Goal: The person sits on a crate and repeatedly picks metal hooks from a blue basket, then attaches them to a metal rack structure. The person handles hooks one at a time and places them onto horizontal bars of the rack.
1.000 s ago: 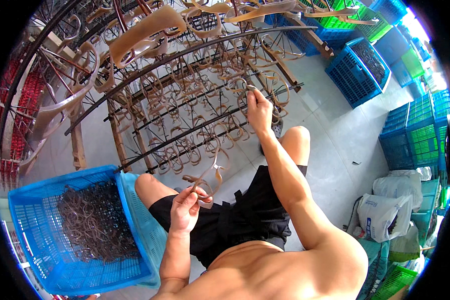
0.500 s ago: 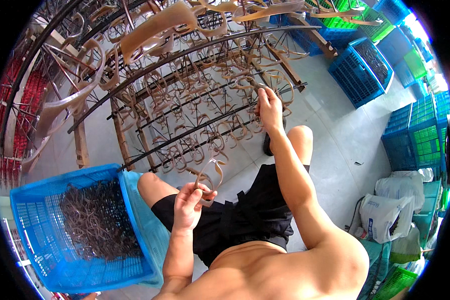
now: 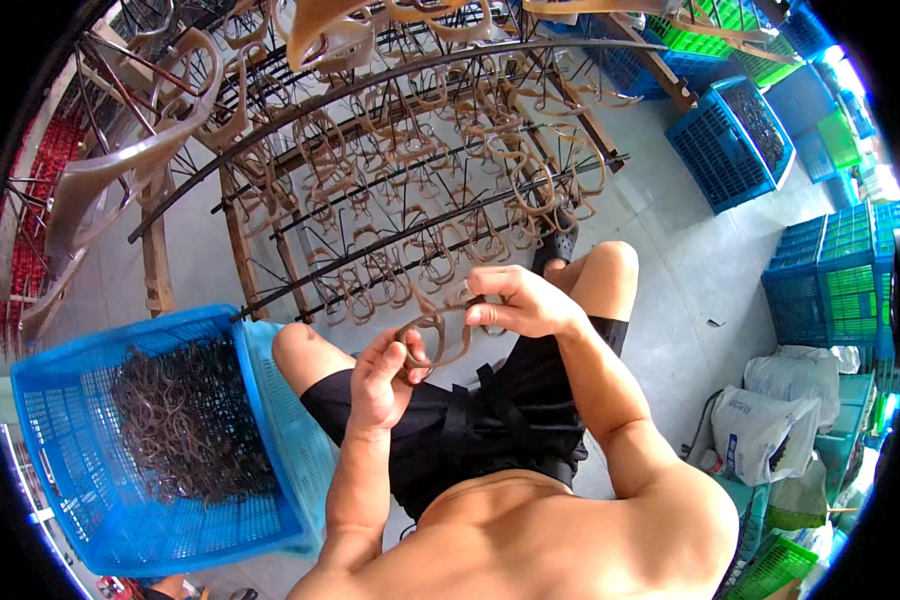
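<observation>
In front of my lap, I hold brown plastic eyeglass frames (image 3: 436, 325), with a loop and a pale upper tip showing. My left hand (image 3: 382, 372) is closed on their left part, thumb and fingers pinching the rim. From the right, my right hand (image 3: 522, 302) pinches with thumb and forefinger at their other end. The fingers hide part of this piece, so I cannot tell if it is one or several. Just beyond my hands stands a rack (image 3: 410, 215) of dark bars and wire prongs, hung with many similar brown frames.
At my left is a blue crate (image 3: 270, 440) with a heap of dark eyeglass frames (image 3: 185, 420). Another filled blue crate (image 3: 715, 140) stands far right. Stacked blue and green crates (image 3: 820, 280) and white plastic bags (image 3: 765, 430) line the right side. Larger frames (image 3: 120, 165) hang close at upper left.
My right hand has come back from the rack toward my left hand and now pinches at the frames there. My left hand has stayed near my lap, still gripping.
</observation>
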Action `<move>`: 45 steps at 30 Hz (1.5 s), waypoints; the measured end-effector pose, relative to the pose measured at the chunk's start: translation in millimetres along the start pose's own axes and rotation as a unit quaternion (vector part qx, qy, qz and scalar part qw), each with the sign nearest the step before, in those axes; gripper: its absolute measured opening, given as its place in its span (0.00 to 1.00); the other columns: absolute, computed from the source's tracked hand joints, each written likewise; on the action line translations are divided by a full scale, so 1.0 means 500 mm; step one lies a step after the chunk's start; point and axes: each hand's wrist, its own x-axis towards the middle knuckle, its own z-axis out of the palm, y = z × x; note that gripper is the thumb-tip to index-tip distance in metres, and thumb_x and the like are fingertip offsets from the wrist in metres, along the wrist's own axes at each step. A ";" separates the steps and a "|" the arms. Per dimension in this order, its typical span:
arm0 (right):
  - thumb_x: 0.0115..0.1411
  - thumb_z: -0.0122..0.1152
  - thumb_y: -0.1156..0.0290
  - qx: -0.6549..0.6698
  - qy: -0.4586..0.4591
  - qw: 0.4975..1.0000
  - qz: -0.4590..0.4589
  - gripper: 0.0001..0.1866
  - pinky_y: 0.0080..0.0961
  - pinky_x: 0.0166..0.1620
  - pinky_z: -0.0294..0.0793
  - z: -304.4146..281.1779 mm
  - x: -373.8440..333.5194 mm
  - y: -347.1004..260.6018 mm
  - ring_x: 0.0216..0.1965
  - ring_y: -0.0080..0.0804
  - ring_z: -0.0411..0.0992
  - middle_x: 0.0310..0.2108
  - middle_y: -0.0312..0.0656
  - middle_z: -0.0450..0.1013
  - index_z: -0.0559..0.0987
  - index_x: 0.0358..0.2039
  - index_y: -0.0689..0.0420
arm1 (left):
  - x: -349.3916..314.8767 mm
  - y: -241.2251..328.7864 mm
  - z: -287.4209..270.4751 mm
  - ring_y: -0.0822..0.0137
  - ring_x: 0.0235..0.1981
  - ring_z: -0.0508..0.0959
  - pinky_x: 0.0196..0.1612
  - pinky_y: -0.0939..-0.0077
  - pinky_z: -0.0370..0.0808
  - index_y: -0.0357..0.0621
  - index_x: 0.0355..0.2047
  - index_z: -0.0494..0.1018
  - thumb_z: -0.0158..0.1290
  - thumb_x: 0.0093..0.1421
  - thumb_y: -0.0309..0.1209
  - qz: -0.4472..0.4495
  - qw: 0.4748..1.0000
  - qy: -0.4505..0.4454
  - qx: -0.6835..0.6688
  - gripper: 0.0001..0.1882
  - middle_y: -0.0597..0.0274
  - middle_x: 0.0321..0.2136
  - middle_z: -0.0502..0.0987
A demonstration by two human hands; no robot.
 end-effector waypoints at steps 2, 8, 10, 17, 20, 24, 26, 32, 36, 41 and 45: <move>0.60 0.57 0.65 0.133 0.050 0.988 0.058 0.11 0.23 0.28 0.68 -0.005 0.005 0.008 0.24 0.27 0.69 0.23 0.36 0.69 0.73 0.31 0.62 | 0.009 0.007 -0.006 0.74 0.25 0.67 0.31 0.81 0.64 0.40 0.44 0.71 0.48 0.62 0.36 0.049 0.997 0.048 0.038 0.15 0.64 0.29 0.72; 0.66 0.44 0.70 0.256 0.507 0.822 0.046 0.10 0.18 0.18 0.65 0.001 0.095 0.110 0.13 0.21 0.64 0.17 0.36 0.67 0.71 0.35 0.63 | -0.034 0.011 -0.078 0.76 0.23 0.65 0.27 0.85 0.62 0.41 0.52 0.62 0.45 0.61 0.25 0.111 0.960 0.158 0.204 0.18 0.62 0.28 0.72; 0.64 0.49 0.69 0.201 0.566 0.792 0.112 0.09 0.19 0.18 0.65 0.017 0.119 0.108 0.14 0.20 0.65 0.18 0.36 0.68 0.73 0.33 0.63 | -0.057 0.011 -0.110 0.77 0.22 0.64 0.27 0.85 0.62 0.38 0.50 0.62 0.46 0.60 0.24 0.083 0.954 0.187 0.220 0.17 0.64 0.25 0.70; 0.61 0.55 0.63 -0.011 0.634 0.751 0.185 0.12 0.18 0.17 0.60 0.026 0.167 0.120 0.13 0.16 0.61 0.14 0.34 0.67 0.77 0.32 0.59 | -0.084 0.014 -0.125 0.79 0.21 0.68 0.29 0.86 0.67 0.33 0.41 0.68 0.48 0.57 0.23 -0.030 0.935 0.214 0.280 0.10 0.68 0.18 0.69; 0.62 0.53 0.61 -0.027 0.650 0.730 0.208 0.14 0.21 0.20 0.62 0.023 0.171 0.120 0.14 0.20 0.61 0.14 0.40 0.68 0.77 0.31 0.59 | -0.076 0.008 -0.113 0.78 0.23 0.72 0.29 0.86 0.68 0.35 0.39 0.70 0.49 0.60 0.26 -0.043 0.922 0.189 0.334 0.09 0.65 0.21 0.76; 0.62 0.52 0.64 0.197 0.651 0.720 0.141 0.15 0.18 0.20 0.59 0.025 0.181 0.155 0.15 0.18 0.58 0.17 0.33 0.68 0.77 0.35 0.65 | -0.066 -0.003 -0.111 0.76 0.26 0.75 0.32 0.84 0.70 0.36 0.40 0.73 0.50 0.61 0.29 -0.029 0.928 0.116 0.353 0.10 0.62 0.25 0.77; 0.62 0.52 0.65 0.292 0.622 0.714 0.133 0.14 0.16 0.19 0.58 0.023 0.171 0.149 0.15 0.16 0.58 0.16 0.29 0.65 0.77 0.35 0.65 | -0.065 -0.003 -0.105 0.75 0.27 0.75 0.33 0.83 0.71 0.36 0.39 0.73 0.50 0.61 0.29 -0.036 0.929 0.100 0.355 0.10 0.62 0.26 0.77; 0.62 0.52 0.65 0.342 0.574 0.733 0.131 0.12 0.14 0.16 0.58 0.014 0.171 0.122 0.12 0.13 0.59 0.14 0.27 0.61 0.77 0.32 0.61 | -0.064 -0.011 -0.107 0.74 0.27 0.75 0.34 0.82 0.72 0.35 0.40 0.73 0.50 0.61 0.27 -0.048 0.935 0.103 0.336 0.10 0.60 0.26 0.77; 0.63 0.52 0.64 0.343 0.557 0.747 0.121 0.12 0.14 0.16 0.59 0.025 0.169 0.119 0.11 0.14 0.59 0.13 0.27 0.61 0.76 0.31 0.60 | -0.062 -0.017 -0.110 0.73 0.25 0.76 0.31 0.81 0.74 0.36 0.40 0.73 0.50 0.61 0.28 -0.039 0.944 0.095 0.313 0.10 0.60 0.26 0.77; 0.62 0.53 0.63 0.243 0.571 0.773 0.132 0.12 0.12 0.16 0.59 0.063 0.187 0.101 0.13 0.12 0.58 0.14 0.26 0.62 0.77 0.32 0.59 | -0.067 -0.025 -0.108 0.73 0.20 0.76 0.18 0.80 0.75 0.37 0.42 0.72 0.49 0.62 0.31 -0.027 0.960 0.147 0.236 0.12 0.61 0.23 0.76; 0.62 0.53 0.65 0.078 0.556 0.811 0.164 0.12 0.19 0.16 0.58 0.064 0.183 0.110 0.13 0.15 0.58 0.12 0.31 0.63 0.76 0.32 0.61 | -0.062 -0.021 -0.099 0.71 0.14 0.74 0.12 0.82 0.72 0.39 0.42 0.72 0.49 0.63 0.33 0.033 0.960 0.166 0.222 0.12 0.61 0.19 0.75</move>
